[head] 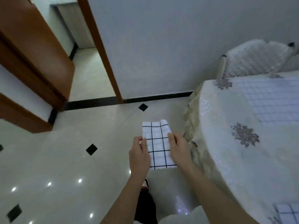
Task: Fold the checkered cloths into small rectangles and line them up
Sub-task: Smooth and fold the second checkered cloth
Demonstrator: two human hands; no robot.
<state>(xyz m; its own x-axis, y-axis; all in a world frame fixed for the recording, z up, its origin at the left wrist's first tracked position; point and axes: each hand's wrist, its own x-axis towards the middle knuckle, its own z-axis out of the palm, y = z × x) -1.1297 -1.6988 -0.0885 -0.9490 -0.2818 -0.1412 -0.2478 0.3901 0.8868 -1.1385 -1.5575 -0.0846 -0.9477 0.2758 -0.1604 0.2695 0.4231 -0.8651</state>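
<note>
The left hand (139,157) and right hand (178,149) each pinched a side edge of the folded checkered cloth (157,143), holding it over the floor (77,139), beside the tabletop's (226,110) left edge.

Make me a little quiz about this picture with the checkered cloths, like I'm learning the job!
1. True or false: nobody is holding the folded checkered cloth.
2. Look at the left hand and the right hand. Which grips that cloth? A) left only B) right only C) both
3. Fill in: the spread checkered cloth lies on the ____.
Key: 1 false; 2 C; 3 table.
</note>
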